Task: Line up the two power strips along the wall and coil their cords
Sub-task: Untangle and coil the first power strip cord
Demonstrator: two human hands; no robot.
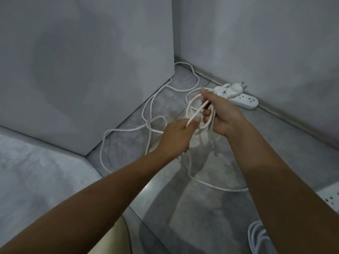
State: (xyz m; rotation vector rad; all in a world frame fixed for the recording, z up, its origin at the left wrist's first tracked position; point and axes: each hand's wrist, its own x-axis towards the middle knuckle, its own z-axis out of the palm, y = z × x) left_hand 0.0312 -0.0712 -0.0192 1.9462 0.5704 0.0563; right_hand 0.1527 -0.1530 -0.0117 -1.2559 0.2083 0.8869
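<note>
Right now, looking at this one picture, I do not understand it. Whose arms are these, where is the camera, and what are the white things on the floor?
No machine here: a person works with two bare hands, and the single camera sits on the person's head, looking down. The right hand grips several loops of a white cord; the left hand pinches one strand of it. The rest of the cord lies loose on the grey floor. One power strip lies along the wall behind the hands, a plug just above it. A second power strip shows at the right edge, and another cord bundle at the bottom right.
</note>
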